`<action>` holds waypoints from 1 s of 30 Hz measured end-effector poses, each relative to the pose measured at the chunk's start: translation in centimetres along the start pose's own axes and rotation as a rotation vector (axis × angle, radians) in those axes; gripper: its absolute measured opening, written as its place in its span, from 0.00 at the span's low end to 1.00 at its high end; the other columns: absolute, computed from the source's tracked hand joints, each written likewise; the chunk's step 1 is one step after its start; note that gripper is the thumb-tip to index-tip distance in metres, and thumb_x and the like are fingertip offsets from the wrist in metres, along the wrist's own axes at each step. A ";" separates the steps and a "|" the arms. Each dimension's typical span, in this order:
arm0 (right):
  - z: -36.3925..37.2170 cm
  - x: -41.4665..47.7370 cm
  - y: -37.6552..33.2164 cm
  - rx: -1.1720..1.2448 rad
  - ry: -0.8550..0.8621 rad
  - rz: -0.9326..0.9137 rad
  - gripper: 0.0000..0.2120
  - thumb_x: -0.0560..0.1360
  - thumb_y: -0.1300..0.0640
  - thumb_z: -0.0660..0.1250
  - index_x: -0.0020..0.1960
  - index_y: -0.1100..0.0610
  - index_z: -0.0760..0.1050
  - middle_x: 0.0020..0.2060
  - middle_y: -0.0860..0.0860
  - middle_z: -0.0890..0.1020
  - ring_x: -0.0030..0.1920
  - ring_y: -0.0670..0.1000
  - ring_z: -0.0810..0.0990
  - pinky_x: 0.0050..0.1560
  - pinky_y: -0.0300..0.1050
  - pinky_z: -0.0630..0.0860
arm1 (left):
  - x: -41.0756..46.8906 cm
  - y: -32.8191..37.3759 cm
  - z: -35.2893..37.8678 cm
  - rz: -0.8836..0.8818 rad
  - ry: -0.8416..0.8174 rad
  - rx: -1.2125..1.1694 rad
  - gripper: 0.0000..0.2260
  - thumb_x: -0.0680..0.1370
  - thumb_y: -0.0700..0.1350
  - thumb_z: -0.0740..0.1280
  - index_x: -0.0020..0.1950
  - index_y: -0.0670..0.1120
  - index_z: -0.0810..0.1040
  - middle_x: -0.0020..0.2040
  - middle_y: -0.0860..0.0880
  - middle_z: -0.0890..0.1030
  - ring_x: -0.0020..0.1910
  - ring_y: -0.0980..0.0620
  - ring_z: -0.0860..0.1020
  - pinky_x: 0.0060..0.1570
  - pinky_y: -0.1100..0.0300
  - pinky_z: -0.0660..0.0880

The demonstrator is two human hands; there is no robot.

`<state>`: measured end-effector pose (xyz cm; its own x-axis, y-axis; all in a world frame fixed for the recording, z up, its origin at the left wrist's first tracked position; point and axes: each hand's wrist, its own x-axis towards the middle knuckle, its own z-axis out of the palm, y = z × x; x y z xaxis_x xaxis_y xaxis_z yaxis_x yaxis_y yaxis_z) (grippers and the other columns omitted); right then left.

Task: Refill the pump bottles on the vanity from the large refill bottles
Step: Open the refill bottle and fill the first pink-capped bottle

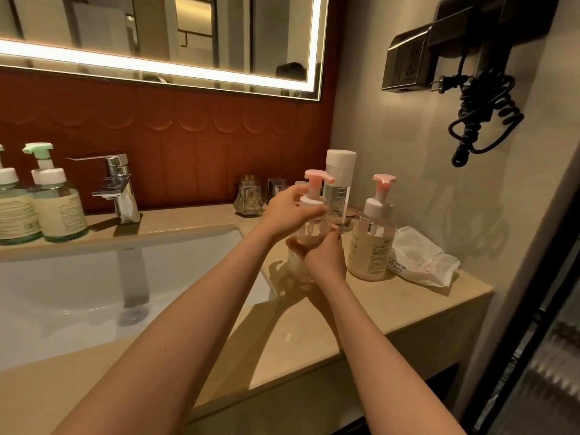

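A clear pump bottle with a pink pump head stands on the beige vanity top, right of the sink. My left hand grips its white collar just under the pump. My right hand wraps around the bottle's body from the front and hides the lower part. A second pink-pump bottle, holding pale liquid, stands just to the right. Behind them rises a tall clear bottle with a white cap. Two green-pump bottles stand at the far left of the counter.
A white basin and chrome faucet lie left of my arms. Glass tumblers stand against the red wall tiles. A pack of wet wipes lies at the right. A wall-mounted hair dryer with a coiled cord hangs above.
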<state>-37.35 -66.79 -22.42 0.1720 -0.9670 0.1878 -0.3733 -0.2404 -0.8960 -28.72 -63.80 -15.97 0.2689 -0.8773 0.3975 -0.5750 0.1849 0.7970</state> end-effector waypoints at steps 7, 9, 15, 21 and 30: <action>-0.1 -0.1 -0.4 -0.006 0.026 -0.012 0.42 0.68 0.46 0.74 0.72 0.55 0.54 0.70 0.52 0.66 0.67 0.56 0.68 0.61 0.53 0.71 | 0.8 2.3 -1.4 0.054 0.276 -0.114 0.20 0.73 0.50 0.71 0.63 0.45 0.74 0.61 0.48 0.78 0.56 0.50 0.76 0.56 0.54 0.74; -0.2 -0.2 -0.6 -0.007 0.020 -0.008 0.42 0.68 0.46 0.74 0.72 0.54 0.54 0.70 0.51 0.66 0.67 0.55 0.69 0.62 0.53 0.71 | 1.0 3.0 -2.3 0.072 0.304 -0.147 0.21 0.73 0.50 0.71 0.63 0.44 0.74 0.61 0.47 0.78 0.57 0.49 0.76 0.55 0.56 0.73; -0.3 -0.5 -0.7 -0.024 0.018 -0.013 0.41 0.68 0.47 0.74 0.72 0.55 0.55 0.68 0.52 0.68 0.65 0.55 0.70 0.58 0.51 0.72 | 1.2 4.2 -4.7 0.104 0.407 -0.279 0.22 0.74 0.50 0.70 0.65 0.44 0.72 0.60 0.48 0.77 0.55 0.53 0.74 0.49 0.63 0.71; -0.6 -0.6 -0.8 -0.033 -0.008 -0.022 0.42 0.68 0.46 0.74 0.72 0.56 0.54 0.68 0.53 0.68 0.65 0.55 0.70 0.57 0.51 0.73 | 1.4 5.1 -6.0 0.148 0.502 -0.290 0.22 0.75 0.49 0.70 0.65 0.44 0.70 0.61 0.48 0.76 0.56 0.53 0.73 0.49 0.66 0.69; -1.8 -0.7 -0.2 0.067 -0.057 -0.018 0.39 0.67 0.49 0.74 0.70 0.55 0.57 0.66 0.52 0.69 0.63 0.53 0.70 0.53 0.44 0.69 | 1.4 0.3 -4.6 0.147 0.313 0.217 0.19 0.72 0.46 0.72 0.62 0.48 0.76 0.62 0.45 0.73 0.60 0.48 0.71 0.55 0.58 0.68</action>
<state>-39.04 -66.19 -21.63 0.2301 -0.9558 0.1829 -0.3079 -0.2498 -0.9180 -24.96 -62.98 -13.08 0.3745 -0.6650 0.6462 -0.7657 0.1713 0.6200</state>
